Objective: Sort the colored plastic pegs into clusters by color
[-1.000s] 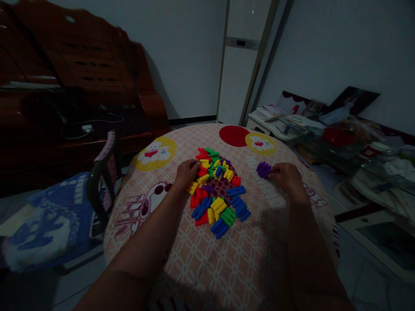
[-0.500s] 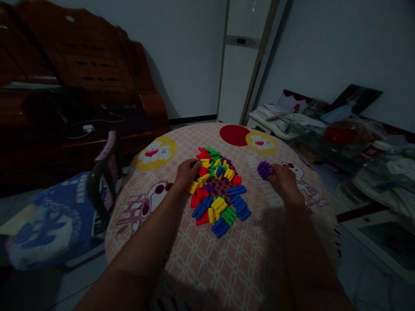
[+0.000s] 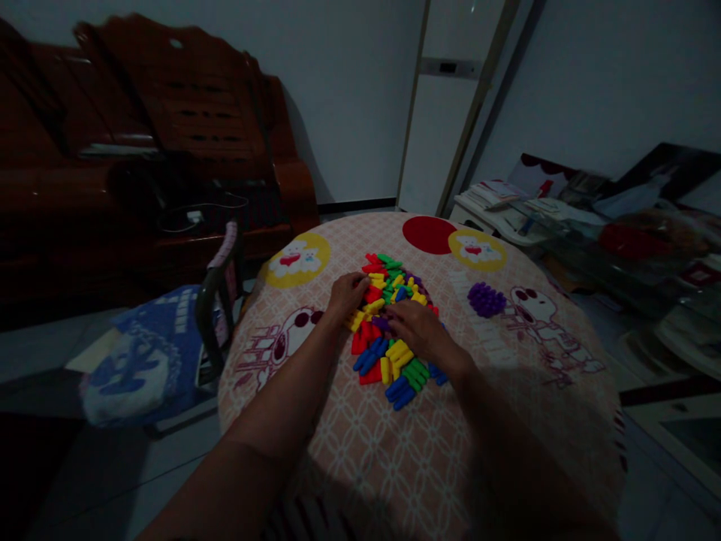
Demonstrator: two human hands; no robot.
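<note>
A pile of small plastic pieces in red, yellow, green and blue (image 3: 399,353) lies mid-table, some joined side by side. At its left edge is my left hand (image 3: 346,294), fingers bent together by the red and yellow pieces; what they hold, if anything, is hidden. My right hand (image 3: 420,327) reaches over the pile, its fingertips closed on a purple piece (image 3: 381,323) among the yellow and red ones. To the right, apart from the pile, sits a cluster of purple pieces (image 3: 487,299), with no hand on it.
The round table wears a patterned pink cloth (image 3: 360,451). A chair (image 3: 217,300) with a blue-and-white cloth (image 3: 140,361) stands at left, before a wooden bench (image 3: 214,135). At right, a cluttered glass-topped stand (image 3: 568,240) adjoins the table.
My right hand has left the purple cluster and moved left into the pile, down to the purple piece. My left hand stays at the pile's edge. The view has turned slightly left.
</note>
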